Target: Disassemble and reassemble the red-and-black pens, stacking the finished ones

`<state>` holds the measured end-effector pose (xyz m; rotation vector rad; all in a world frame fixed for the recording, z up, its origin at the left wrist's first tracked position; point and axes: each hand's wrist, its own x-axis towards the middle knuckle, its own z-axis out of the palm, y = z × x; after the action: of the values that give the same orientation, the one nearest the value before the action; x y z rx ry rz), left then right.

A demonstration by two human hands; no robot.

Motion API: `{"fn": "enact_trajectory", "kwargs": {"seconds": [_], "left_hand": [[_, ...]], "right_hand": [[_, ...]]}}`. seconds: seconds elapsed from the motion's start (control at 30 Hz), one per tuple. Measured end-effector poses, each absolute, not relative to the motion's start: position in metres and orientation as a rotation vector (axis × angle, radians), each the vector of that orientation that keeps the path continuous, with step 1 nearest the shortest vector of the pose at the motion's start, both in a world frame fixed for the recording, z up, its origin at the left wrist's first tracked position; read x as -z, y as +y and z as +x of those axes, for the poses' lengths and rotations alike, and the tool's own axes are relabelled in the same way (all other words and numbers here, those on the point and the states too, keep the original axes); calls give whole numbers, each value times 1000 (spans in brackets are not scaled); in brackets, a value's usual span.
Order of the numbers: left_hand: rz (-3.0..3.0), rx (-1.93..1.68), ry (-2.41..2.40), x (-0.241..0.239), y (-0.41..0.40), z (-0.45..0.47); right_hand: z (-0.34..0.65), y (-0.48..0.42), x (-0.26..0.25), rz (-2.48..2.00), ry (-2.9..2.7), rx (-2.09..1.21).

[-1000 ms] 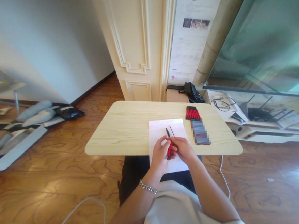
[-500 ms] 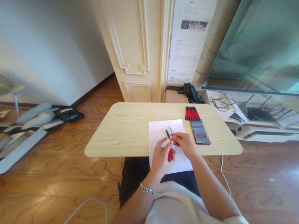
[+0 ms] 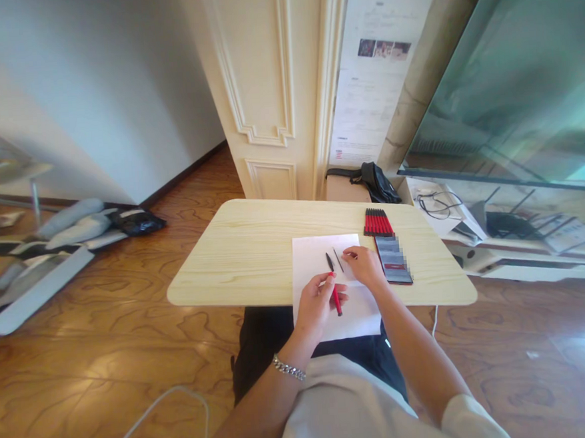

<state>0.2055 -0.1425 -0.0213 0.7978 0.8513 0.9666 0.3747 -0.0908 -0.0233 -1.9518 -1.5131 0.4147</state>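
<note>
My left hand is closed around a red pen barrel, which slants down toward me over the white paper. My right hand is apart from it, to the right. Its thumb and fingers are drawn together low over the paper; anything between them is too small to make out. Just left of those fingertips lies a thin dark pen refill. A black pen tip section lies beside the refill, above my left fingers.
A row of several red and black pens lies at the back right of the pale wooden table. A phone with a blurred screen sits below them. A black bag rests behind the table.
My right hand has moved away from my left hand, to the right and slightly farther from me. The red barrel stays in my left hand, its lower end swung a little right.
</note>
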Motion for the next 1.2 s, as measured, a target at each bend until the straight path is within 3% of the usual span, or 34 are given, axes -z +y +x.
{"fn": "enact_trajectory", "kwargs": {"seconds": [0.27,0.53,0.87,1.2], "left_hand": [[773,-1059,804,19,-138,208],[879,-1051,766,20,-140,213],[1558,-1112,1062,16,-133,181],[2130,-1060,1303,37,-113,154]], "right_hand": [[354,-155,0,-1562,-1411,-748],[345,-173,3,-1553,-1455,-891],[392,-114,6,-2150,-1482,-379],[381,-106,28,-2260,-1475,-282]]}}
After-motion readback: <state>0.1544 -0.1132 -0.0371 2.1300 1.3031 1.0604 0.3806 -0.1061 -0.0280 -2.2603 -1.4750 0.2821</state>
